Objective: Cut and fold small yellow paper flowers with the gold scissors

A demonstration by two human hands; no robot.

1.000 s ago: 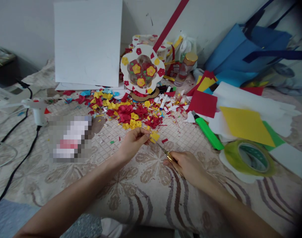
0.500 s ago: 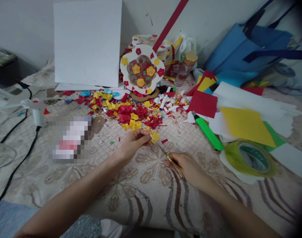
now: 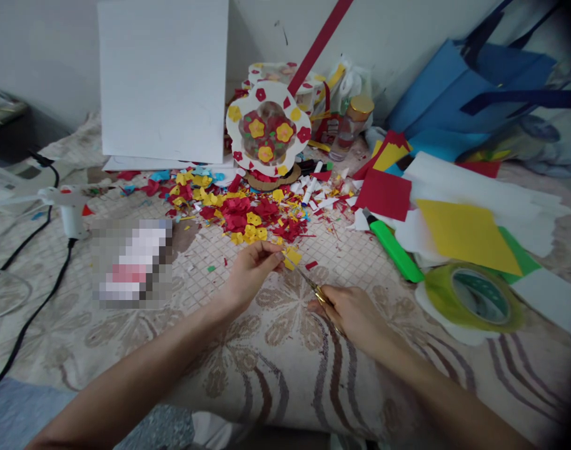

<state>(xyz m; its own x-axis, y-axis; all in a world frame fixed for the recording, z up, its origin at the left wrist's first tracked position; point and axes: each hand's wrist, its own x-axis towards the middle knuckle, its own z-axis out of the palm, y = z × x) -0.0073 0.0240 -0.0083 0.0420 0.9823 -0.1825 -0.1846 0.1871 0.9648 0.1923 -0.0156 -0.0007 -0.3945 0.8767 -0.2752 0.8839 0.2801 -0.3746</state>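
Tablecloth (image 3: 285, 356) with brown floral patterning spreads under everything; on it a blue bag (image 3: 435, 94) stands at the back right, contents hidden, and a white board (image 3: 163, 81) rises at the back left. A heap of paper scraps (image 3: 241, 212), mostly red and yellow, crowds the space just beyond the hands, and loose colored sheets (image 3: 470, 237) cover the right side. Behind the heap stands a white flower-shaped panel (image 3: 269, 128) dotted with blossoms. Pixelation hides any writing on a flat object (image 3: 137, 259) at left, near a white glue gun (image 3: 72, 215); print on the tape roll (image 3: 438, 294) is too small to read. A gold-capped clear jar (image 3: 346, 134) has contents I cannot make out. One green cutter (image 3: 395, 247) rests by the sheets. The right hand (image 3: 353, 312) grips gold-handled scissors (image 3: 320, 294), blades reaching a small yellow paper piece (image 3: 293, 256) that the left hand (image 3: 254, 272) pinches before the heap.
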